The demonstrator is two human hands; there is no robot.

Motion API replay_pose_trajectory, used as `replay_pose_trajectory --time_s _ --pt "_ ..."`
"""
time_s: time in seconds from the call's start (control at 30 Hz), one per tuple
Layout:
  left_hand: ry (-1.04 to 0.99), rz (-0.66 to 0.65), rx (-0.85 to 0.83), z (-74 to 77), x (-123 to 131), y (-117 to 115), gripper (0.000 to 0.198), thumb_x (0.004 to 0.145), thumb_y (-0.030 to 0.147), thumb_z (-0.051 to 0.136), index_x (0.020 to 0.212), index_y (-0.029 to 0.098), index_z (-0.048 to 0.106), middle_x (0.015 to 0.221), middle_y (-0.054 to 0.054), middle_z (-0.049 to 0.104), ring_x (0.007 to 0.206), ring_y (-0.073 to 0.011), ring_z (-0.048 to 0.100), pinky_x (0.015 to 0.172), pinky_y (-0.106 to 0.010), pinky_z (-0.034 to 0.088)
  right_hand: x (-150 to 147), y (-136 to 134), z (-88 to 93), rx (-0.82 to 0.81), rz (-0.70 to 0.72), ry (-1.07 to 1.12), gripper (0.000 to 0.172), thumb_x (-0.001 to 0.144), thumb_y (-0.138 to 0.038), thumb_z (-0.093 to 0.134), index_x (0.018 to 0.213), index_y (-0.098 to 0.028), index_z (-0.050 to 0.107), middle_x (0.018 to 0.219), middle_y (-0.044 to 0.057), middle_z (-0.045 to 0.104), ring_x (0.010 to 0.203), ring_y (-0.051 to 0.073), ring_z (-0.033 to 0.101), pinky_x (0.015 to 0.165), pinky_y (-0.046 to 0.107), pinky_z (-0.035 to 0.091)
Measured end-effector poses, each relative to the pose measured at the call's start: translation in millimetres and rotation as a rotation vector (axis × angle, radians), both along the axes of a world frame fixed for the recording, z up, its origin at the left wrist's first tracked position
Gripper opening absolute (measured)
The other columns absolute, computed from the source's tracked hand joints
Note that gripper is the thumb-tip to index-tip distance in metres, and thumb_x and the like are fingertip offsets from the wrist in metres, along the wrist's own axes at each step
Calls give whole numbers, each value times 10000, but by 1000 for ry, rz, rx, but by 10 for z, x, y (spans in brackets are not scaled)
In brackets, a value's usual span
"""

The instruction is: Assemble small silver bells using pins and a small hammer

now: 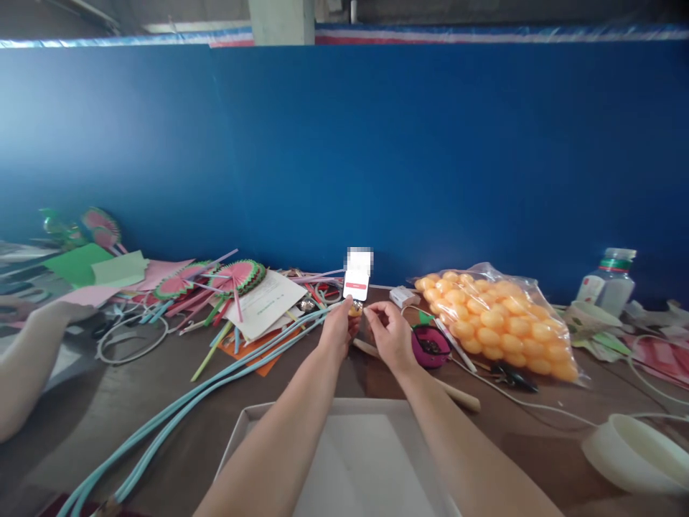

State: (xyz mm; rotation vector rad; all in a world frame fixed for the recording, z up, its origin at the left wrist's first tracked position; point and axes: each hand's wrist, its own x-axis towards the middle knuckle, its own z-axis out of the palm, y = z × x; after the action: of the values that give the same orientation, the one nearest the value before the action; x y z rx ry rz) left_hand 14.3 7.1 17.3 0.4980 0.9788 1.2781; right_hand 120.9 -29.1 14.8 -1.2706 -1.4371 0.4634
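Small orange ball [355,309] — left hand [337,329] grip, right hand [392,334] beside

Soft, even daylight fills the scene, brightest at the left of the blue wall [344,151], which darkens toward the right corners, while wide-lens bending curves the desk [161,402] edges and the near forearms look slightly soft.

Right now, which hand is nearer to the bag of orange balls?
Right. The right hand is just left of the bag of orange balls; the left hand is farther left, beyond it.
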Motion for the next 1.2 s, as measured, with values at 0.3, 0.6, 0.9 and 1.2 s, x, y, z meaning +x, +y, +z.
replay_pose_trajectory --time_s 0.3,0.6,0.9,1.2 --pt "-2 -34 52 -66 -7 16 376 715 470 735 845 136 619 678 -11 589 528 -69 535 508 -186 416 -30 -45 62 -33 119 73 209 853 -431 567 873 -226 596 850 47 702 656 176 646 597 285 509" --pt "-22 -25 44 -104 2 46 373 699 481 738 798 150 597 619 6 564 524 -90 535 505 -205 391 -69 -6 4 -108 236 201 246 820 -487 595 828 -242 575 638 -9 625 524 158 576 484 266 457" --pt "-17 -20 29 -90 3 43 392 680 485 757 824 145 626 674 -7 606 520 -74 532 498 -192 399 -29 56 -56 -161 194 264 296 779 -525 631 813 -233 596 673 7 652 543 163 588 464 268 473" --pt "-48 -19 -16 -4 1 -19 283 762 404 710 824 137 641 693 -23 628 522 -74 545 521 -199 436 -16 -7 108 -174 157 367 268 765 -479 666 782 -225 584 543 -35 585 462 139 547 468 267 483"
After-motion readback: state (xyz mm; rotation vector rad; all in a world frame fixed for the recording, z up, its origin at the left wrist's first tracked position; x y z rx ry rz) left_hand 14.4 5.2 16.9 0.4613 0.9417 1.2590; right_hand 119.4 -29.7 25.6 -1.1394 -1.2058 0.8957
